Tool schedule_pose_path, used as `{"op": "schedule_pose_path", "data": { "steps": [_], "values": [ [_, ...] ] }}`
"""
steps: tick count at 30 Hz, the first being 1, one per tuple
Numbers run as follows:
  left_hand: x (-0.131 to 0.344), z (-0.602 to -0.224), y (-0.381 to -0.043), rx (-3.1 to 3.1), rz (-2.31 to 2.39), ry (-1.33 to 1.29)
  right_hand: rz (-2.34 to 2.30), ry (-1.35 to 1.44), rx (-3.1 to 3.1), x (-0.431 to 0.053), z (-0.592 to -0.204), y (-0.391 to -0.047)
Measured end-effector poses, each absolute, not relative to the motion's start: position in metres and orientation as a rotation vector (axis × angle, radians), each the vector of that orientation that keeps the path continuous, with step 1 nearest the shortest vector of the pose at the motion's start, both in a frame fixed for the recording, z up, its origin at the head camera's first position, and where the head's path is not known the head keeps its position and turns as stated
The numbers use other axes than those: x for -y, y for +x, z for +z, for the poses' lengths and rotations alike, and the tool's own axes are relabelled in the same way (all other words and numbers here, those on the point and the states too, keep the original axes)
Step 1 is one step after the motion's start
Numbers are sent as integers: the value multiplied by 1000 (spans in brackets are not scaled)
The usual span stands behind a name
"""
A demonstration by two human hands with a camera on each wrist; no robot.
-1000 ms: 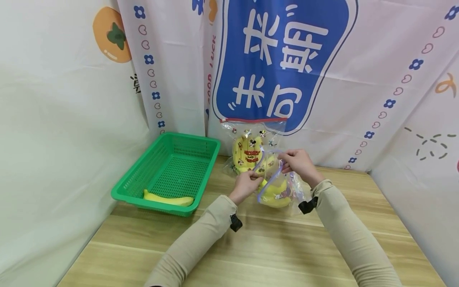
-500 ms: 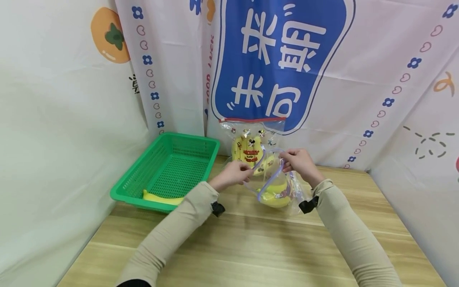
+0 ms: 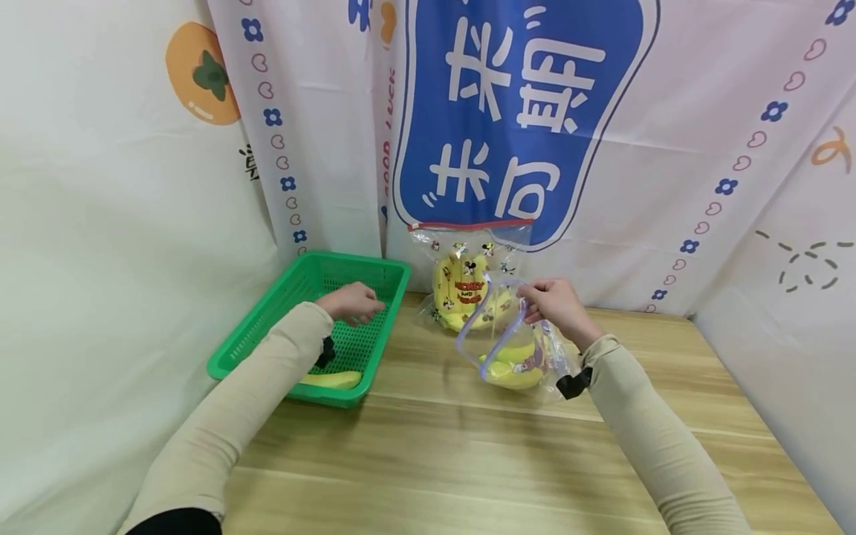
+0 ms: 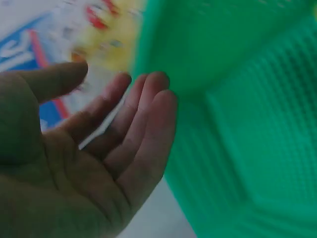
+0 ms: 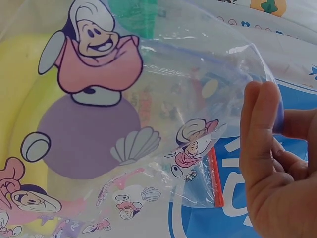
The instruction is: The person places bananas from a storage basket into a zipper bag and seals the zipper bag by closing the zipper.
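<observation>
My right hand [image 3: 558, 305] pinches the upper edge of a clear zip bag with a purple zip [image 3: 501, 344]; its mouth gapes toward the left. Yellow bananas [image 3: 513, 375] lie inside. In the right wrist view, thumb and fingers grip the rim of this cartoon-printed bag [image 5: 99, 139]. My left hand [image 3: 351, 303] is over the green basket [image 3: 344, 398], away from the bag. The left wrist view shows that hand [image 4: 109, 144] with its palm bare and fingers loosely bent beside the basket wall. One banana [image 3: 337, 380] lies at the basket's front, partly hidden by the left forearm.
Behind the purple-zip bag, a red-zip bag [image 3: 471, 224] holding more bananas leans against the white printed curtain [image 3: 334, 148]. Everything stands on a wooden table [image 3: 468, 461], with a white wall of cloth [image 3: 120, 260] on the left.
My left hand has let go of the purple-zip bag and moved left over the green basket. The right hand stays in place, still holding the bag's edge.
</observation>
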State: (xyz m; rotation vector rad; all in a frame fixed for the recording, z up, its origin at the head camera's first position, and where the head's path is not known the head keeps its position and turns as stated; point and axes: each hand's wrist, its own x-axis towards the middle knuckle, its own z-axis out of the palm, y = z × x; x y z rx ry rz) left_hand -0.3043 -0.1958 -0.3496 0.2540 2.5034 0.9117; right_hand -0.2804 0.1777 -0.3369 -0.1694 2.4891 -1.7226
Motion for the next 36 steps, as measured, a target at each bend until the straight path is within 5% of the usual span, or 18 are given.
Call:
{"op": "schedule_pose_path", "data": {
  "steps": [36],
  "values": [
    [204,-401,-285,-2335,-18,415,-1697,-167,-2505,-176,-336,-284]
  ]
}}
